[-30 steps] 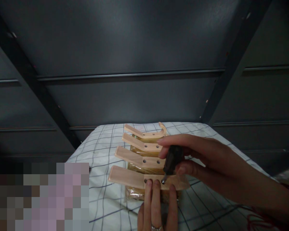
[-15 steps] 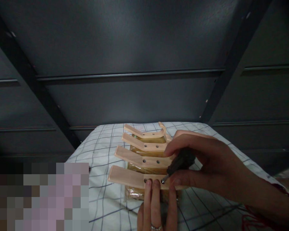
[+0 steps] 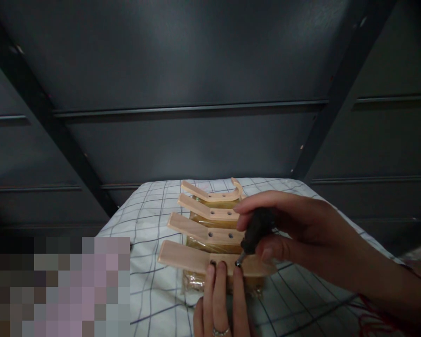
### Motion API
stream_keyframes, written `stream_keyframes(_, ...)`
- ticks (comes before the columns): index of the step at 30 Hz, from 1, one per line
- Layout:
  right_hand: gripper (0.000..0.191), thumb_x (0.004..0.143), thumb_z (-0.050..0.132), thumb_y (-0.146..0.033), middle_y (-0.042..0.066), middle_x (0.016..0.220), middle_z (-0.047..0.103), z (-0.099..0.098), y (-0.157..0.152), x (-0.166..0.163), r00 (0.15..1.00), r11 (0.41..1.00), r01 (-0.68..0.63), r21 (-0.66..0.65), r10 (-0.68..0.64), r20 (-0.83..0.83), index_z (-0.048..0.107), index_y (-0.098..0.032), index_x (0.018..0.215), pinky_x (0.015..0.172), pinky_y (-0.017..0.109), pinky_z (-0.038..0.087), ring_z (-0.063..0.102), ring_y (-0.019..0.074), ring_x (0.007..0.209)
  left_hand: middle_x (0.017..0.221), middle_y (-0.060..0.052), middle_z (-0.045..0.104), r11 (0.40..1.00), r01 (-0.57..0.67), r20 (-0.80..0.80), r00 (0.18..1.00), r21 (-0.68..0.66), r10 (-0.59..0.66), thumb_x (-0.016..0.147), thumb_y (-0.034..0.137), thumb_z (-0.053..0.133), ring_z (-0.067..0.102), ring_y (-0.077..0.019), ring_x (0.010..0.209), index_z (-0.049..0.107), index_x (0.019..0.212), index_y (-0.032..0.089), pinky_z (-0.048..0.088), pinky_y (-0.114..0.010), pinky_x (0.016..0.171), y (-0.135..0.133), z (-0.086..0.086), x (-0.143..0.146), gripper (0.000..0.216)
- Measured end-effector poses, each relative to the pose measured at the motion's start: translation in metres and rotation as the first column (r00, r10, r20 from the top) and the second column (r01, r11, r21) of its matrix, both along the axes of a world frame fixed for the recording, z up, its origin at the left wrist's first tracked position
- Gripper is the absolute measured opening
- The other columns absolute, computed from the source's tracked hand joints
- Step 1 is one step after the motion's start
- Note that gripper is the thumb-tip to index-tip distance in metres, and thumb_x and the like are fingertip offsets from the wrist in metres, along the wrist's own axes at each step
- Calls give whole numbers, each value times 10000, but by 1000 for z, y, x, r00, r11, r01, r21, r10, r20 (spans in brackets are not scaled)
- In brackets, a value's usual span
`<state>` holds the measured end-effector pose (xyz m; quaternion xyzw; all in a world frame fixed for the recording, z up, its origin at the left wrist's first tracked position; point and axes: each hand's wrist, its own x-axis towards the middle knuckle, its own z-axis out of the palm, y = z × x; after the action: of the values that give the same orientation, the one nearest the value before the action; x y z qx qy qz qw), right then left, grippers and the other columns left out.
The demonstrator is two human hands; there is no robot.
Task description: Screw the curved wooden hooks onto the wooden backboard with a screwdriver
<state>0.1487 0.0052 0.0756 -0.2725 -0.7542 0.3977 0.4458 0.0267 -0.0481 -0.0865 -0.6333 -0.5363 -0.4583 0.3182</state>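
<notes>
My right hand (image 3: 301,229) is closed around the dark handle of a screwdriver (image 3: 257,227). The screwdriver leans, its metal tip on the right screw of the nearest pale wooden hook (image 3: 184,256). From below, my left hand (image 3: 220,304), with a ring on one finger, rests its outstretched, parted fingertips along that hook's front edge, by the two screws. Three more wooden hooks lie behind in a row, the closest of them (image 3: 192,227) with two screws showing. All sit across a brownish block wrapped in clear plastic (image 3: 196,282). My right hand hides several of their right ends.
A white cloth with dark check lines (image 3: 154,206) covers the surface beneath. Dark grey panels (image 3: 189,145) with ribs rise just behind it. The lower left corner is blurred out by pixel blocks. Red strings (image 3: 372,323) hang by my right wrist.
My left fingers have slid a little to the left along the hook. My right hand has shifted slightly, and the screwdriver stands steeper, its tip still at the same screw.
</notes>
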Motion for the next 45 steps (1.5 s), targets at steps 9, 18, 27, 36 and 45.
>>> stream_keyframes(9, 156, 767, 643, -168, 16, 896, 689, 5, -2, 3, 992, 997, 35, 65, -43, 116, 641, -205, 919, 539, 195, 518, 628, 103, 639, 1084, -114, 594, 1000, -24, 11, 1000, -3, 24, 777, 93, 373, 539, -210, 1059, 459, 1306, 115, 418, -299, 716, 0, -2, 1, 536)
stream_keyframes(18, 175, 696, 755, -242, -22, 713, 607, 6, -1, 1, 986, 991, 39, 127, -59, 158, 596, -189, 746, 509, 214, 474, 554, 96, 563, 1073, -100, 610, 1000, 3, 24, 1000, -4, -2, 765, 59, 380, 545, -192, 1071, 319, 1410, 146, 416, -290, 754, -1, 0, 2, 653)
stream_keyframes(27, 269, 750, 702, -144, -25, 868, 671, -2, 1, 3, 996, 971, 75, 227, -86, 39, 634, -257, 984, 537, 195, 495, 597, 94, 624, 1058, -89, 653, 1000, -24, 10, 1000, -13, 24, 767, 122, 398, 561, -191, 1041, 601, 1096, 168, 397, -314, 765, -1, -3, 5, 390)
stream_keyframes(36, 207, 849, 574, -143, 10, 884, 651, 3, -1, 9, 986, 954, 17, 299, -66, 153, 659, -235, 1014, 561, 203, 512, 616, 94, 644, 1037, -102, 661, 999, -38, 29, 999, -9, 38, 789, 176, 373, 569, -202, 1020, 442, 1330, 130, 399, -322, 751, 0, -6, 6, 547)
stream_keyframes(45, 224, 718, 731, -157, -26, 796, 623, -1, -1, 3, 997, 979, 80, 189, -83, 6, 590, -240, 871, 495, 204, 486, 577, 96, 582, 1064, -92, 637, 999, 21, 38, 999, -30, -20, 815, 147, 356, 548, -187, 1069, 268, 1429, 146, 414, -290, 742, -2, -2, 4, 621)
